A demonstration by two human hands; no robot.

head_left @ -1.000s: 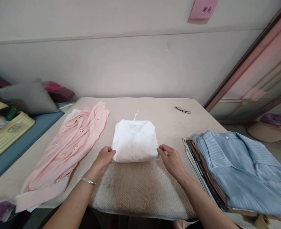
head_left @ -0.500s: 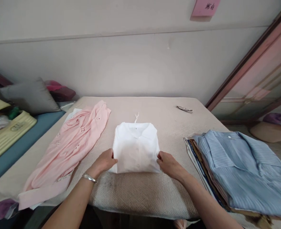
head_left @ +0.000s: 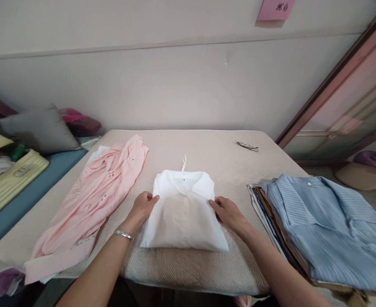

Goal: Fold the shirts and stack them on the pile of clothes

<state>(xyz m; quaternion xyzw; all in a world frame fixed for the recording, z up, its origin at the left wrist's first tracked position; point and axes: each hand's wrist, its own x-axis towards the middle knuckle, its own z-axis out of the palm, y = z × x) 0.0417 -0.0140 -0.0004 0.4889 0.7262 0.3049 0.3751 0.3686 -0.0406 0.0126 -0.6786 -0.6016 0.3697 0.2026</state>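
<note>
A white collared shirt (head_left: 184,217), folded into a compact shape with its collar at the far side and buttons down the middle, rests on the beige-covered table (head_left: 194,273). A thin white tie trails out beyond the collar. My left hand (head_left: 143,207), with a silver bangle at the wrist, pinches the shirt's left side, thumb on top and fingers at the edge. On the opposite side my right hand (head_left: 224,209) grips the shirt's right edge in the same way, its fingertips partly hidden beneath the fabric.
A pink eyelet garment (head_left: 108,183) lies at the left. To the right is a stack of folded clothes topped by a blue striped shirt (head_left: 328,230). Glasses (head_left: 247,146) lie near the back wall. A grey cushion (head_left: 41,128) stands at the far left.
The white shirt has slid slightly toward me, and its near edge now spreads wider and lower. Both hands have shifted a little up along its sides.
</note>
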